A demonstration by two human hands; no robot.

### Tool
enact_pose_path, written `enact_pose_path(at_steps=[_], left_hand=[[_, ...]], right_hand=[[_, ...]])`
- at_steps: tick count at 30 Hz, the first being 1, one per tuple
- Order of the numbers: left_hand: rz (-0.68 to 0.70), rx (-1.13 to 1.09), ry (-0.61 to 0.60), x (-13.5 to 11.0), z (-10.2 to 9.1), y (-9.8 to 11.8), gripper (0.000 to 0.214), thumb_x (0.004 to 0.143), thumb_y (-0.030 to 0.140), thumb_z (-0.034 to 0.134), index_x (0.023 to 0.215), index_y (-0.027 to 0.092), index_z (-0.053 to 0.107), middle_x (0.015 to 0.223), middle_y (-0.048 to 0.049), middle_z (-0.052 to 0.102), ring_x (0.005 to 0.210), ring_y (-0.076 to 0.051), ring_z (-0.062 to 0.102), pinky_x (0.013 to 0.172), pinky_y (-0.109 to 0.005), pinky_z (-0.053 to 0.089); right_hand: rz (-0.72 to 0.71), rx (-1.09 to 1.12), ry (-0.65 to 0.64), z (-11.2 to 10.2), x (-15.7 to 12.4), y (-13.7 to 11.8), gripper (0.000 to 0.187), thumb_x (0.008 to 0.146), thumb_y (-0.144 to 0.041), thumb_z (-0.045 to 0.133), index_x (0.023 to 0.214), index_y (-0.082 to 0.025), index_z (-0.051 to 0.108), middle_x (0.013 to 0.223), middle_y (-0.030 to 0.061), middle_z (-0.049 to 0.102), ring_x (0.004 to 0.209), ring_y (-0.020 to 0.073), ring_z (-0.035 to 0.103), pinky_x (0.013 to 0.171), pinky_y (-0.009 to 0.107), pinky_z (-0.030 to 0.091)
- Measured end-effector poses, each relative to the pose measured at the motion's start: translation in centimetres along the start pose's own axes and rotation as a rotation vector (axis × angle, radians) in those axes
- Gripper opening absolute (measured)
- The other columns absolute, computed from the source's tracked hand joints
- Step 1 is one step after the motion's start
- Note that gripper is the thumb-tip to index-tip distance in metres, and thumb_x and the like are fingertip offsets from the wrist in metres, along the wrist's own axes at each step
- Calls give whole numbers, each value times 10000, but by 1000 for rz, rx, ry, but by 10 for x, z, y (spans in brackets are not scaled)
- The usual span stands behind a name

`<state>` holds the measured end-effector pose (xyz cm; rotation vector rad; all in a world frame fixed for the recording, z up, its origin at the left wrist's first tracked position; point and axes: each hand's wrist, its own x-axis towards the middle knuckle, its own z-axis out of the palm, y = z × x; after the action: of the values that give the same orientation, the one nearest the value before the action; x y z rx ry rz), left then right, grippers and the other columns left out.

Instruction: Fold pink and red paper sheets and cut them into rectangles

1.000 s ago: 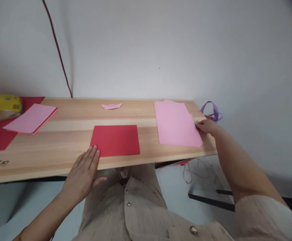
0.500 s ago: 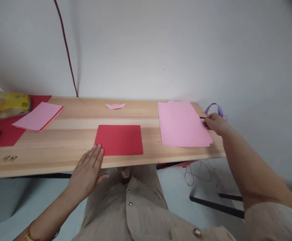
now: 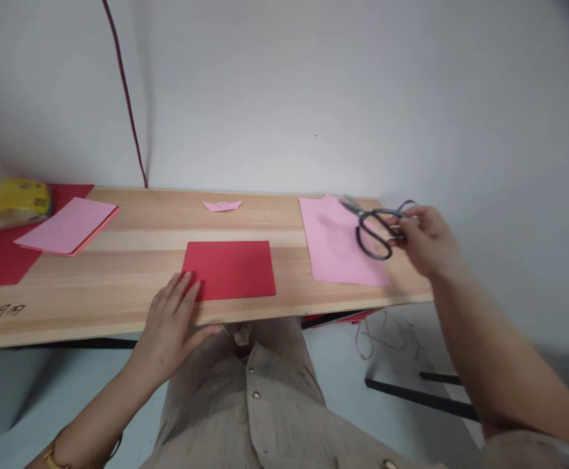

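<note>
A red sheet of paper [image 3: 233,268] lies flat near the table's front edge. My left hand [image 3: 170,319] rests with its fingertips on the sheet's left front corner, fingers stretched out. My right hand [image 3: 426,240] grips a pair of black-handled scissors [image 3: 375,253] by one handle loop, above the right end of the table. The blades point to the far left, over several pink sheets [image 3: 331,260]. A small folded pink paper shape [image 3: 222,206] sits at the back, beyond the red sheet.
On the left, pink and orange sheets [image 3: 72,221] overlap a large red sheet [image 3: 8,270], which also carries a yellow plastic packet [image 3: 15,203]. A purple ribbon-like loop [image 3: 406,204] shows behind my right hand. The wall [image 3: 265,98] borders the wooden table's [image 3: 142,260] back edge.
My right hand has lifted the scissors from beside the pink sheets, bringing them up over the stack. My left hand stays at the red sheet's corner. The view has shifted slightly.
</note>
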<state>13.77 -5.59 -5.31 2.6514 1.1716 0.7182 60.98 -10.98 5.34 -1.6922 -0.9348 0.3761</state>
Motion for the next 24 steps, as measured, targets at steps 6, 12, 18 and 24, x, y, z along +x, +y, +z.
enact_pose_path(at_steps=[6, 12, 18, 24], left_hand=[[-323, -933, -270, 49, -1, 86, 547, 861, 533, 603, 1303, 216, 544, 1303, -130, 614, 1160, -285, 601, 970, -422, 495], [-688, -1582, -333, 65, 18, 120, 424, 821, 570, 616, 878, 151, 582, 848, -49, 659, 641, -166, 670, 602, -301, 553], [-651, -1532, -562, 53, 5, 108, 413, 818, 546, 634, 769, 149, 529, 748, -25, 627, 494, -123, 634, 472, -230, 497], [-584, -1434, -485, 54, 18, 115, 376, 878, 528, 545, 830, 155, 553, 802, -27, 607, 572, -137, 656, 533, -254, 535]], right_hand=[[110, 394, -323, 106, -92, -3, 286, 824, -427, 634, 947, -254, 442, 859, -27, 662, 699, 112, 600, 581, 254, 558], [108, 550, -363, 141, -129, -5, 264, 854, -430, 626, 963, -254, 462, 840, -29, 668, 647, 108, 571, 517, 232, 519], [236, 577, -213, 123, -104, 8, 323, 767, -469, 729, 885, -232, 545, 826, 10, 696, 663, 123, 615, 511, 226, 508], [210, 533, -560, 137, -155, 1, 456, 919, -609, 451, 1097, -215, 596, 1077, 109, 709, 953, 235, 686, 764, 400, 587]])
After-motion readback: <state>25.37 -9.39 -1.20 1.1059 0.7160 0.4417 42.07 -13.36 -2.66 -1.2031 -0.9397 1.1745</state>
